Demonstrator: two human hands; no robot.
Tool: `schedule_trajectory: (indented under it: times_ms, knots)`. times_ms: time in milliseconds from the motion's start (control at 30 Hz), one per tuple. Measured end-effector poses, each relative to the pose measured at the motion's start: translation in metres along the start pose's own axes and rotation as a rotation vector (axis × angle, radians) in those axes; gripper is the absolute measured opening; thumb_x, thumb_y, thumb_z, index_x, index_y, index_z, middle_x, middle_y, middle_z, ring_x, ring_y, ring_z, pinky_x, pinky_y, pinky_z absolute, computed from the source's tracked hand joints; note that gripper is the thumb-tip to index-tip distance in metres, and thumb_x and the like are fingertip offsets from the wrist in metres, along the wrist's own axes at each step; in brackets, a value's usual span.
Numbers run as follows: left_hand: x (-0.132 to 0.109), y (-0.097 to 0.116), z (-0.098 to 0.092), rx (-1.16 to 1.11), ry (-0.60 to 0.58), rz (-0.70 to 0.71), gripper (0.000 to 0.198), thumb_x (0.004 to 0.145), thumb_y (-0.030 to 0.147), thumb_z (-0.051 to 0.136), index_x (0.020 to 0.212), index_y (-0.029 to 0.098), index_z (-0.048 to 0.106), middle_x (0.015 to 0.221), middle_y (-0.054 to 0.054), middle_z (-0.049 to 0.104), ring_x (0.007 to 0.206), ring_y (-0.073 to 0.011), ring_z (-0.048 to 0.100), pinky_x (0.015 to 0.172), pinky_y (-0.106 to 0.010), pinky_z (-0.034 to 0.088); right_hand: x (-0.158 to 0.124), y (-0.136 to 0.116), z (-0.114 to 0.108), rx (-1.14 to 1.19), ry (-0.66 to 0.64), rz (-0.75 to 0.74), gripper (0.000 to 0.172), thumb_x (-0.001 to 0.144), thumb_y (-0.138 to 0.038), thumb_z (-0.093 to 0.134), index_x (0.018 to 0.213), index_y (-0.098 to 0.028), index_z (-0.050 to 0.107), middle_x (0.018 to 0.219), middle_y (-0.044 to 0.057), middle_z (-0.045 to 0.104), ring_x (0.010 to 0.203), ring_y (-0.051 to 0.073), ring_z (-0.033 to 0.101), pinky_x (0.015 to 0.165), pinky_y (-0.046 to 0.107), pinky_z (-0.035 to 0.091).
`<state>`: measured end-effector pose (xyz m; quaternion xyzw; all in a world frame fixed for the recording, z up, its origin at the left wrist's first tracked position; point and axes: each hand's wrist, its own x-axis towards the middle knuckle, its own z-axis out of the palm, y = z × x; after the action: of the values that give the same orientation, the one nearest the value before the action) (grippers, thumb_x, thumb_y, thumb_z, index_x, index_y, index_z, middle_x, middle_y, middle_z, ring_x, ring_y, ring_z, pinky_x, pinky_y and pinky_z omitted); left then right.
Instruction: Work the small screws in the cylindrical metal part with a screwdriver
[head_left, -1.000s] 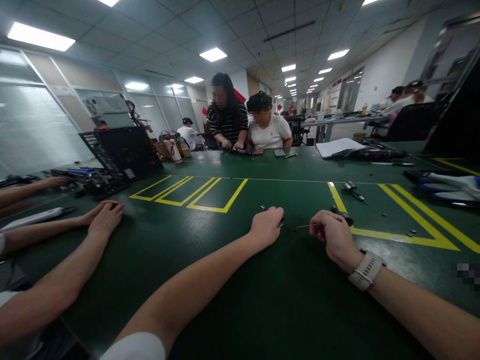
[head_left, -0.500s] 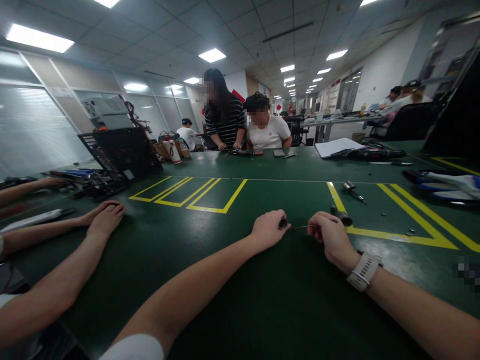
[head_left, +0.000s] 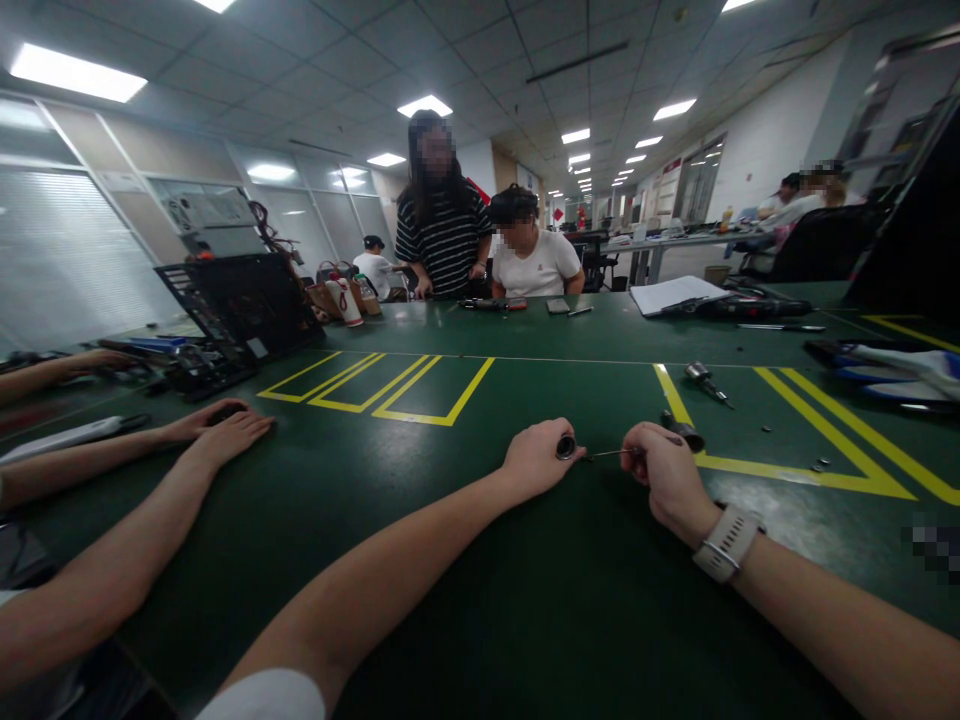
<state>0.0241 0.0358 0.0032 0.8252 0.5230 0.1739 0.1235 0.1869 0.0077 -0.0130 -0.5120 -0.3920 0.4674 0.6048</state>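
Note:
My left hand [head_left: 534, 458] rests on the green table [head_left: 465, 560] with its fingers pinched round a small dark round part [head_left: 566, 447]. A thin metal screwdriver shaft [head_left: 609, 454] points at that part from the right. It is gripped in my right hand [head_left: 664, 470], whose fingers are curled shut round the handle, which shows just past them; a pale watch [head_left: 726, 542] sits on the wrist. The two hands are close together, almost touching at the part.
A co-worker's two arms and hands [head_left: 225, 430] lie on the table at the left. An open black computer case [head_left: 240, 310] stands at the back left. Loose screws [head_left: 823, 464] and another tool [head_left: 705, 380] lie by the yellow floor-tape lines [head_left: 810, 440]. Two people are at the far edge.
My left hand has picked up the small round part and brought it to the screwdriver tip. The co-worker's hands have slid slightly right. The person in stripes has stood up straight.

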Motion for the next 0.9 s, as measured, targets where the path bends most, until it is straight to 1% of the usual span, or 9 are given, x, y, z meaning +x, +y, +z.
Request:
schedule_trajectory:
  times_ms: [167,267,400,467,567,733,800,900]
  knots:
    - [0.001,-0.001,0.001,0.003,-0.031,0.039,0.018,0.079,0.036,0.058,0.089,0.021,0.057,0.085,0.000,0.062,0.076,-0.0145,0.057,0.059,-0.024,0.041,-0.002,-0.001,0.002,0.018,0.011,-0.021,0.017,0.057,-0.016,0.051,0.041,-0.019,0.050,0.038,-0.003,0.045,0.037,0.009,0.036,0.036,0.024,0.023]
    - [0.001,0.000,0.001,0.020,-0.045,0.029,0.018,0.079,0.035,0.058,0.089,0.021,0.057,0.087,-0.001,0.062,0.080,-0.0152,0.058,0.060,-0.024,0.041,0.001,0.001,0.001,0.038,0.068,-0.043,0.017,0.056,-0.017,0.049,0.040,-0.020,0.048,0.036,-0.003,0.042,0.036,0.009,0.034,0.035,0.025,0.022]
    - [0.000,0.000,0.001,0.018,-0.050,0.024,0.017,0.079,0.035,0.059,0.088,0.021,0.057,0.087,-0.001,0.062,0.079,-0.0154,0.058,0.060,-0.024,0.042,0.005,0.002,-0.002,0.041,0.139,-0.071,0.017,0.057,-0.019,0.049,0.041,-0.021,0.047,0.038,-0.003,0.042,0.037,0.010,0.036,0.036,0.025,0.023]
    - [0.001,-0.002,0.002,0.005,-0.027,0.024,0.018,0.078,0.035,0.060,0.088,0.021,0.057,0.087,0.000,0.062,0.078,-0.0155,0.058,0.059,-0.024,0.041,0.006,0.002,-0.003,0.027,0.146,-0.082,0.016,0.057,-0.019,0.049,0.041,-0.021,0.047,0.038,-0.003,0.042,0.038,0.011,0.037,0.036,0.026,0.024]
    - [0.002,-0.007,0.002,-0.046,0.040,-0.006,0.019,0.077,0.036,0.060,0.087,0.020,0.057,0.085,0.000,0.061,0.076,-0.0153,0.057,0.061,-0.025,0.042,0.005,0.001,-0.002,-0.010,0.120,-0.094,0.017,0.057,-0.018,0.050,0.041,-0.021,0.047,0.039,-0.003,0.043,0.039,0.011,0.038,0.038,0.027,0.025]
    - [0.002,-0.014,-0.001,-0.228,0.143,-0.080,0.024,0.075,0.035,0.063,0.090,0.019,0.055,0.085,0.001,0.061,0.076,-0.0130,0.057,0.061,-0.023,0.044,0.005,0.006,-0.003,-0.094,0.068,-0.107,0.018,0.060,-0.018,0.048,0.043,-0.021,0.048,0.039,-0.003,0.044,0.040,0.011,0.038,0.040,0.026,0.024]
    - [0.003,-0.015,-0.002,-0.287,0.169,-0.123,0.027,0.072,0.033,0.066,0.092,0.018,0.055,0.085,0.001,0.061,0.075,-0.0127,0.057,0.061,-0.022,0.044,0.008,0.006,-0.005,-0.142,0.051,-0.114,0.018,0.062,-0.019,0.048,0.044,-0.021,0.050,0.040,-0.003,0.046,0.040,0.011,0.039,0.041,0.026,0.026]
    - [0.005,-0.019,-0.003,-0.372,0.191,-0.175,0.030,0.065,0.024,0.071,0.091,0.017,0.056,0.087,0.000,0.061,0.078,-0.0128,0.057,0.064,-0.023,0.046,0.011,0.002,-0.008,-0.235,0.016,-0.133,0.021,0.064,-0.019,0.048,0.043,-0.021,0.051,0.039,-0.002,0.047,0.042,0.012,0.042,0.044,0.027,0.029]
